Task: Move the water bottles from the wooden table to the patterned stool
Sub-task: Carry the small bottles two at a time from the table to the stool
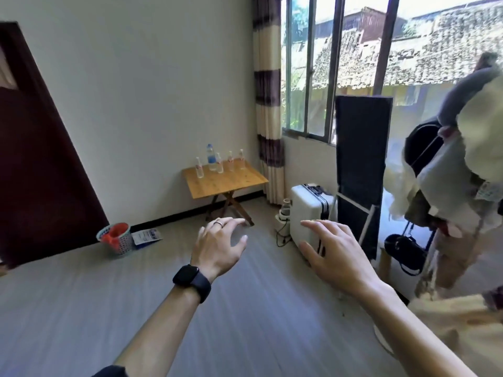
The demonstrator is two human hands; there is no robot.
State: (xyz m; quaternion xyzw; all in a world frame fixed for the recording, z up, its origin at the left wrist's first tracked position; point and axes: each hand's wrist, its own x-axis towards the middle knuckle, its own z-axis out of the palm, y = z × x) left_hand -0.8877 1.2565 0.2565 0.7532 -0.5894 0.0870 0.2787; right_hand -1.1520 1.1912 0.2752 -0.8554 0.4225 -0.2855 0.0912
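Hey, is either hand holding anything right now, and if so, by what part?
Nothing is held. The left hand and right hand are both open and empty above the floor, and all five bottles stand on the wooden table.

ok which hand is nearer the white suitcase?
Right. The right hand is open and overlaps the white suitcase in the head view, just in front of it. The left hand, also open and empty, hangs over bare floor well to the suitcase's left.

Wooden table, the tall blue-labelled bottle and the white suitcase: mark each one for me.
Wooden table [228, 183]: head view, bare part of the top in front of the bottles.
Tall blue-labelled bottle [211, 158]: head view, on its blue label.
White suitcase [306, 205]: head view, its front face.
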